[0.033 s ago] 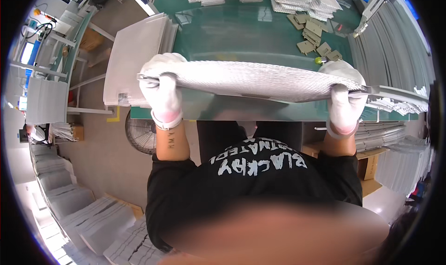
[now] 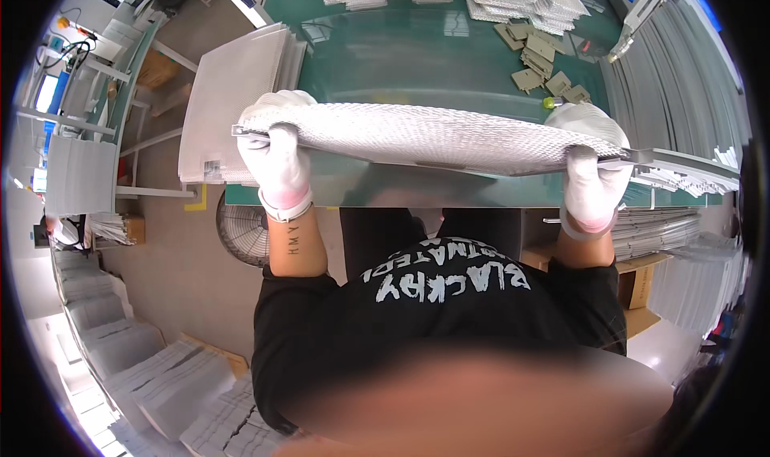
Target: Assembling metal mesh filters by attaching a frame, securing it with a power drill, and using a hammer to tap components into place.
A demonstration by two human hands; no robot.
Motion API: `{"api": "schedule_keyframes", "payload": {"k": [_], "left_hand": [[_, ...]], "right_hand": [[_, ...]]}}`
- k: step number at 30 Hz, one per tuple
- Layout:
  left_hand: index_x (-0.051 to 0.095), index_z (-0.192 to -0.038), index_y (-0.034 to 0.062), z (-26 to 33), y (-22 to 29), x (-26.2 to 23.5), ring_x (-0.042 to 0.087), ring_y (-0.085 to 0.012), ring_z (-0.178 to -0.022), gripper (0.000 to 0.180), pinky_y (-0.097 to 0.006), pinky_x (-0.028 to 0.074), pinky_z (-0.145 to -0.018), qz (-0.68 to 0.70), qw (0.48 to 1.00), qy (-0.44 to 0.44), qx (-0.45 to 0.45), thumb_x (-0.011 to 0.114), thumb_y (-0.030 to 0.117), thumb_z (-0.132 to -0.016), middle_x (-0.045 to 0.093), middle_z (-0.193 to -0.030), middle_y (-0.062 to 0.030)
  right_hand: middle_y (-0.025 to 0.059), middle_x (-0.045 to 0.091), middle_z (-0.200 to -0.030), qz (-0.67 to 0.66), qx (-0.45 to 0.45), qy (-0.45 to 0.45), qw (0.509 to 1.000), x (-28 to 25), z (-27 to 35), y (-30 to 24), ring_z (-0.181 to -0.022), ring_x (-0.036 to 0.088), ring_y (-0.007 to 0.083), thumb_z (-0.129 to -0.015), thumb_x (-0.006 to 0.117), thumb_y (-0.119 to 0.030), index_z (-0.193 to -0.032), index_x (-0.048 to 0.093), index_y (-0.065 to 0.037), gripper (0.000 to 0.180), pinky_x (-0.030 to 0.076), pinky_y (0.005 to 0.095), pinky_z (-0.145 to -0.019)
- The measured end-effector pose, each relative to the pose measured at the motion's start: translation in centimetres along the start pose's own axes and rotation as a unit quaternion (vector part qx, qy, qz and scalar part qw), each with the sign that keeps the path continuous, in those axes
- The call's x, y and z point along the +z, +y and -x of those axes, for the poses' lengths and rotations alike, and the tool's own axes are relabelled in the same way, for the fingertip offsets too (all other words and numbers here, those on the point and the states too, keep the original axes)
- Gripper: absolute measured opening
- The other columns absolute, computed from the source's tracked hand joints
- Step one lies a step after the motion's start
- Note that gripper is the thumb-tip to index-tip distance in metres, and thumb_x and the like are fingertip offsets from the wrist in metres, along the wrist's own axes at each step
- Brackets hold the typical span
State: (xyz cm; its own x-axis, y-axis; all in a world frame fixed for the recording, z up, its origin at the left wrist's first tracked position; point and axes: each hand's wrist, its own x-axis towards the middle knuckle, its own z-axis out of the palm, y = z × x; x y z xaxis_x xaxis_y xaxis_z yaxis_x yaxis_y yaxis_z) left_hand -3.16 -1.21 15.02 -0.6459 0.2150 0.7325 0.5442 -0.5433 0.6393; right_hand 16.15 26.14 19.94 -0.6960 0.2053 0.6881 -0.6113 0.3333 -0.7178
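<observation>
Holds a white textured panel point(image 2: 433, 136), long axis left to right, over the near part of the green tabletop point(image 2: 385, 60), with left hand point(image 2: 282, 160) clasped near its left end, right hand point(image 2: 593, 180) near its right.

White lettering on a black shirt, dark letters on a forearm
Bold white capitals spread in curved rows across the front of the person's black shirt point(image 2: 453, 285), the row nearer the worktop point(image 2: 385, 72) smaller and partly lost in folds; a short line of dark capitals runs lengthwise along the left forearm point(image 2: 293, 240); the cardboard box point(image 2: 638, 287) at the right bears dark print too small to read.
</observation>
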Motion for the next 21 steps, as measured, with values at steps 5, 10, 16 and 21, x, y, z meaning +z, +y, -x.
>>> {"api": "schedule_keyframes", "payload": {"k": [5, 10, 16, 21], "left_hand": [[0.058, -0.093, 0.0104, -0.3, -0.4, 1.5, 0.051, -0.0191, -0.073, 0.018, -0.038, 0.043, -0.066, 0.017, 0.998, -0.056, -0.003, 0.066, 0.026, -0.094, 0.053, -0.082, -0.0027], [0.057, -0.091, 0.0065, 0.1, 0.5, 3.2, 0.047, -0.0169, -0.064, 0.026, -0.033, 0.038, -0.055, -0.01, 0.991, -0.12, 0.055, 0.066, 0.031, -0.094, 0.052, -0.075, -0.0037], [0.041, -0.057, 0.0076, 1.6, 1.2, 3.3, 0.036, -0.0121, -0.035, 0.041, -0.026, 0.025, -0.039, 0.084, 0.982, -0.14, 0.091, 0.068, 0.016, -0.087, 0.04, -0.045, -0.0007], [0.035, -0.053, 0.0093, 2.9, 3.1, 4.3, 0.034, -0.0095, -0.032, 0.047, -0.024, 0.021, -0.037, 0.072, 0.987, -0.103, 0.102, 0.067, 0.015, -0.086, 0.036, -0.042, 0.0002]], "right_hand": [[0.0143, 0.066, -0.088, -0.01, 0.001, 0.038, 0.999, -1.1, 1.1, 1.2, -0.08, 0.062, 0.0246, -0.088, 0.06, -0.006, -0.093, 0.066, 0.003, 0.012, 0.049, 0.0351, -0.072], [0.0173, 0.066, -0.086, 0.035, 0.035, -0.029, 0.998, -3.3, 3.6, 0.6, -0.075, 0.062, 0.0293, -0.095, 0.06, -0.033, -0.086, 0.064, 0.001, 0.036, 0.048, 0.0378, -0.071], [0.0196, 0.065, -0.12, 0.041, 0.214, -0.283, 0.934, -13.6, 6.9, -0.8, -0.113, 0.061, 0.0346, -0.086, 0.073, -0.04, -0.13, 0.057, 0.003, 0.064, 0.046, 0.0422, -0.1], [0.0183, 0.07, -0.112, 0.43, 0.467, 0.04, 0.772, -21.6, 7.1, 8.6, -0.104, 0.067, 0.0302, -0.088, 0.062, -0.022, -0.125, 0.061, 0.0, 0.042, 0.05, 0.0344, -0.094]]}}
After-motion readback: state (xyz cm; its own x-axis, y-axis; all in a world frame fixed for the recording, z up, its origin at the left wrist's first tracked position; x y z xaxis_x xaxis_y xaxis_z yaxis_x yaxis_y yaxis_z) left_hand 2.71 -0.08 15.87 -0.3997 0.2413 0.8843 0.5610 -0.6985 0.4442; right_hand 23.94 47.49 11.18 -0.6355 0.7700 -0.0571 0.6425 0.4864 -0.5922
